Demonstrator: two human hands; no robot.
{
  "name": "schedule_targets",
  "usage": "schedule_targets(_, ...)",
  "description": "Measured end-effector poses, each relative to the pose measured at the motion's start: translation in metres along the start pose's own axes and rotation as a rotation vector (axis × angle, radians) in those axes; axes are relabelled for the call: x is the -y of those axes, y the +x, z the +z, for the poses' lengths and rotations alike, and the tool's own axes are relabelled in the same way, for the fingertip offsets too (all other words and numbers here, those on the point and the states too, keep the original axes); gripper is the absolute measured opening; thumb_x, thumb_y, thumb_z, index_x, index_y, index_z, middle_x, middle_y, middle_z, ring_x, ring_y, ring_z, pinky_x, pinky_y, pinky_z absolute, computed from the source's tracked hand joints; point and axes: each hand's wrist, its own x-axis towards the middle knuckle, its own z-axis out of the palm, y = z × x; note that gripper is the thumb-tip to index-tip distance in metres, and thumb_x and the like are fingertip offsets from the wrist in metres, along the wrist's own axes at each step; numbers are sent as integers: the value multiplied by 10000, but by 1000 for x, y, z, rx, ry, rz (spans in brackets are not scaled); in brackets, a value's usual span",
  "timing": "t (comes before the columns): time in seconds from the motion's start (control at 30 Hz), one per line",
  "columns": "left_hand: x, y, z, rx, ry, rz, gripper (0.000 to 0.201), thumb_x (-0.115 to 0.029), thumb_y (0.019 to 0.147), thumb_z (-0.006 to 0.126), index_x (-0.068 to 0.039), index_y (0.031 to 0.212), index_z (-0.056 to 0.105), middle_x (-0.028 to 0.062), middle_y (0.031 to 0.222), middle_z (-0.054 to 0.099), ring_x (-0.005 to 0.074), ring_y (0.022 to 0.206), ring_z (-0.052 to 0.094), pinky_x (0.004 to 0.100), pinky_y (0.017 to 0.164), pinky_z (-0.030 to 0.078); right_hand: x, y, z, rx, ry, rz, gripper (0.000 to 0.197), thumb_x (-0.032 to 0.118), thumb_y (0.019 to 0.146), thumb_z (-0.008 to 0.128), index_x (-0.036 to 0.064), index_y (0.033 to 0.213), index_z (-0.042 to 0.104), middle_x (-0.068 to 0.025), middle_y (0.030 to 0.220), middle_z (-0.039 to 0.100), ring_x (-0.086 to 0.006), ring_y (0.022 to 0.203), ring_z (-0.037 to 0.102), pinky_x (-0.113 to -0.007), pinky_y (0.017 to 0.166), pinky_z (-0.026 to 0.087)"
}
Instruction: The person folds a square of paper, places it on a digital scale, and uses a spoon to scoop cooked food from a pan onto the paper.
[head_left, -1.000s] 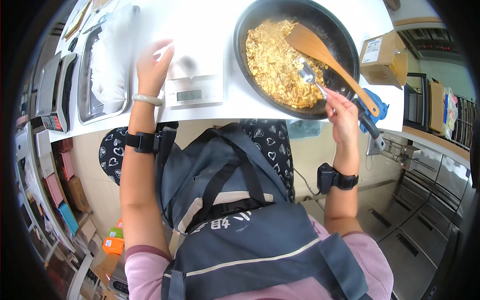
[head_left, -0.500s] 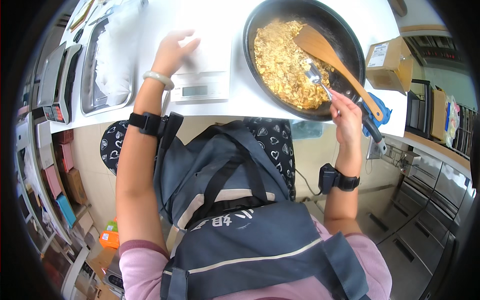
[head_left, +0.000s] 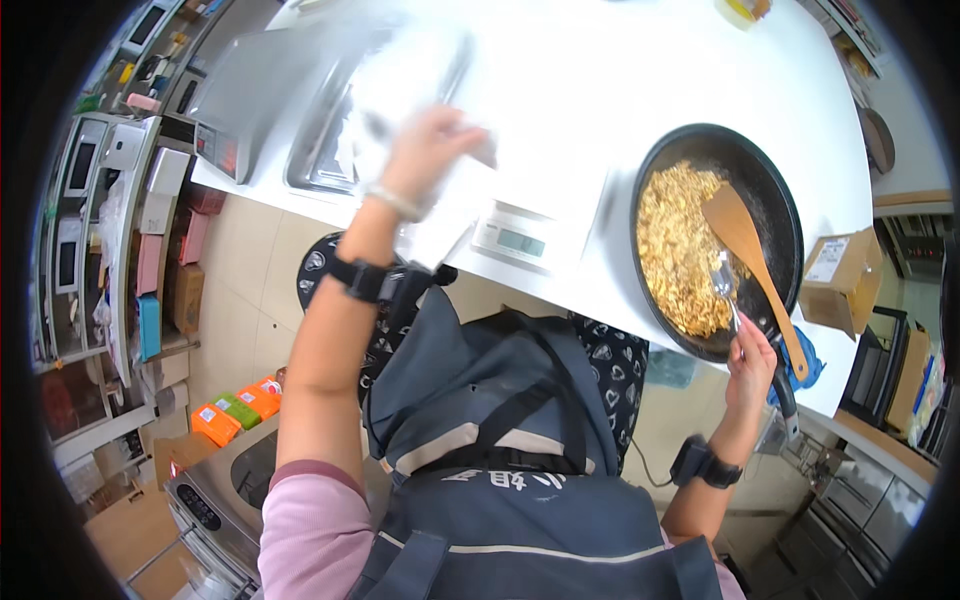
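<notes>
My right hand is closed round the handle of a metal spoon, whose head rests in a golden-brown crumbly food mix. That mix lies in the left part of a black frying pan. A wooden spatula leans across the pan, its handle reaching over the near rim beside my right hand. My left hand is smeared by motion above the table, left of a white kitchen scale. White, film-like material shows under its wrist; whether the fingers hold it is unclear.
A steel tray with white plastic stands left, beside a larger scale. Right of the pan are an opened cardboard box and a blue cloth. The pan's handle juts over the table's near edge. Shelves line the left.
The view has shifted left, so everything sits farther right and lower. My left hand has moved left from above the kitchen scale. White film-like material now shows near it. My right hand keeps the spoon.
</notes>
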Motion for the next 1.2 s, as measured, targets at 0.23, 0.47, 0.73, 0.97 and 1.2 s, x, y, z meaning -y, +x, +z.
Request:
schedule_targets(0.23, 90, -16, -161, -294, -19, -168, 207, -137, 846, 605, 13, 986, 637, 36, 769, 638, 96, 659, 548, 260, 607, 446, 4, 2, 8, -38, -31, -8, 270, 108, 885, 563, -28, 1116, 599, 43, 581, 466, -7, 466, 357, -156, 387, 176)
schedule_targets(0.47, 160, -20, -156, -68, 298, -382, 217, -122, 816, 615, -18, 1005, 640, 127, 860, 650, 201, 761, 607, 297, 690, 476, 7, 3, 14, -93, -116, 0, 265, 119, 882, 570, -23, 1103, 610, 50, 584, 471, -13, 479, 380, -155, 402, 197)
schedule_targets(0.73, 162, -24, -108, -179, 554, -477, 750, -144, 698, 696, -40, 1340, 322, 188, 1158, 524, 309, 1046, 535, 373, 908, 430, 9, -1, 18, -73, -92, 7, 259, 108, 876, 576, -14, 1102, 610, 40, 616, 493, -24, 522, 414, -151, 434, 238)
schedule_targets(0.97, 152, -33, -94, -389, 471, -375, 592, -50, 702, 625, -20, 1257, 422, 193, 1204, 443, 305, 964, 546, 363, 875, 437, 8, 0, 22, -65, -107, -7, 255, 69, 875, 563, -54, 1096, 596, 19, 641, 510, -45, 537, 431, -164, 467, 283)
schedule_targets(1.2, 42, -33, -24, -107, 480, 418, 135, -41, 763, 530, -29, 865, 618, 143, 828, 598, 330, 813, 560, 400, 727, 460, 1, 11, 16, -62, -139, -39, 254, 63, 875, 562, -69, 1090, 591, 8, 656, 523, -55, 545, 442, -171, 497, 316)
